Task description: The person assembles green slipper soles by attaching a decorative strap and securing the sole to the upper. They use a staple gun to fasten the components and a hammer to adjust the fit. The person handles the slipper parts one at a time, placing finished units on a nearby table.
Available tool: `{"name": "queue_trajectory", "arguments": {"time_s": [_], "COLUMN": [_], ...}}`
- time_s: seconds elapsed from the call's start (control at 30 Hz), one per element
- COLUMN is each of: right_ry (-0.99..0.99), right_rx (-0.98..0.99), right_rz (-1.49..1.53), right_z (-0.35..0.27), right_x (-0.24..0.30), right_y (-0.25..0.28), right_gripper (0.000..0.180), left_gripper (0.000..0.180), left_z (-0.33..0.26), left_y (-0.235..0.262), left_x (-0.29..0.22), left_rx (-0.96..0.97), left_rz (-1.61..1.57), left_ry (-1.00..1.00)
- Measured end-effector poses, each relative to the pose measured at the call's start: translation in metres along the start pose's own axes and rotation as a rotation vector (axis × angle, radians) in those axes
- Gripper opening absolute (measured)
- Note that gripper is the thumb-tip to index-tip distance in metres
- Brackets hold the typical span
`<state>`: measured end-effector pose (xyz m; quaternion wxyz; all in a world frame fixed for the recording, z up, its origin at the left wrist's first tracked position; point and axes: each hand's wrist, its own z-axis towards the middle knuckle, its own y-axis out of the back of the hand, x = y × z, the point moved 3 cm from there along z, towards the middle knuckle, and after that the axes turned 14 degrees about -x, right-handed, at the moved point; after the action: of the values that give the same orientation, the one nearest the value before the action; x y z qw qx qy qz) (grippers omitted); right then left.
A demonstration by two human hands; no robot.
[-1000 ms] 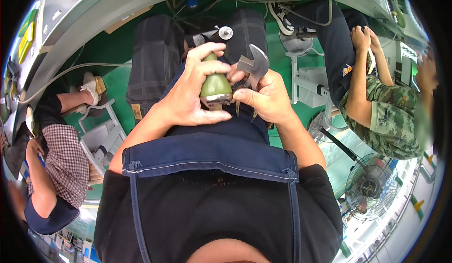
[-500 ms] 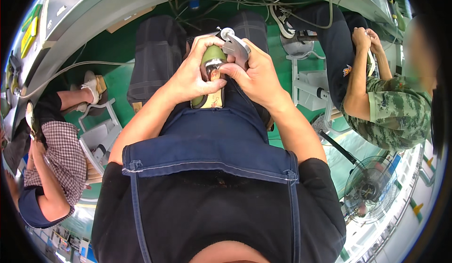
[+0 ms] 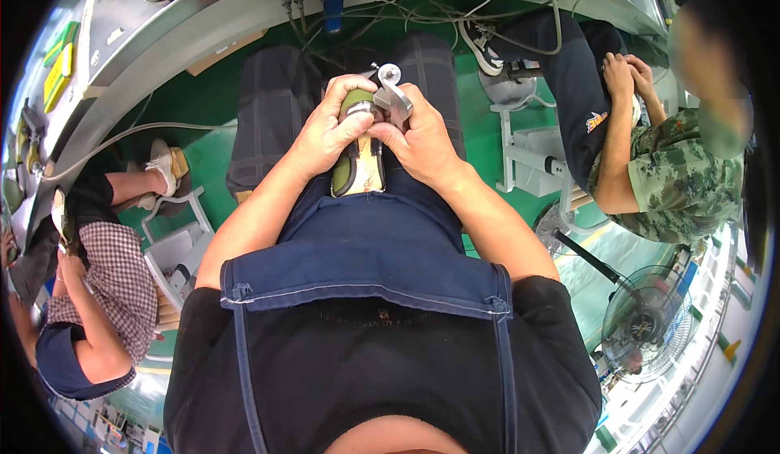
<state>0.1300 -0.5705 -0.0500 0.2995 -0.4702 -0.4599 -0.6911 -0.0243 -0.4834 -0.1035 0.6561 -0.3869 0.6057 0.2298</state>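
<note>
Head camera: a green shoe upper [image 3: 344, 179], probably stretched over a last, sits above the lap in front of the navy apron [image 3: 366, 271], its pale insole [image 3: 370, 170] facing up and its near end close to the cloth. The left hand [image 3: 325, 136] is curled around the far left side, closed on the upper, with the thumb laid across the underside. The right hand [image 3: 424, 141] is closed around metal lasting pincers [image 3: 396, 103], its thumb reaching in toward the left thumb. Whether the pincers' jaws have bitten the upper's edge cannot be told; the fingers and the tool's own head cover that spot. Just beyond the tool, between the knees, shows a round-topped metal post [image 3: 390, 74].

The step looks like drawing the margin over the insole. To do it well, the left hand should brace the shoe firmly so that the pull does not twist it, and its thumb should press each fold flat as soon as the edge comes over. The pincers call for a small, square bite and an even pull toward the middle; a sharp tug could tear the fabric or bunch the pleats. That thumb should stay clear of the jaws.
</note>
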Motion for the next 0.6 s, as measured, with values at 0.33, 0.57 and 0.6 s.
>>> {"name": "queue_trajectory", "arguments": {"time_s": [0.33,0.57,0.6], "right_ry": [-0.24,0.455,0.361], "right_rx": [0.044,-0.061,-0.035], "right_rz": [0.402,-0.635,-0.76], "right_z": [0.03,0.194,0.214], "right_x": [0.016,0.102,0.115], "right_y": [0.018,0.025,0.014], "right_gripper": [0.028,0.018,0.028], "left_gripper": [0.128,0.112,0.109], "left_z": [-0.024,-0.007,-0.003], "left_y": [0.006,0.035,0.043], "left_x": [-0.006,-0.087,-0.101], "left_rx": [-0.108,-0.142,-0.175], "left_rz": [0.108,0.218,0.295], "left_ry": [0.021,-0.409,-0.544]}}
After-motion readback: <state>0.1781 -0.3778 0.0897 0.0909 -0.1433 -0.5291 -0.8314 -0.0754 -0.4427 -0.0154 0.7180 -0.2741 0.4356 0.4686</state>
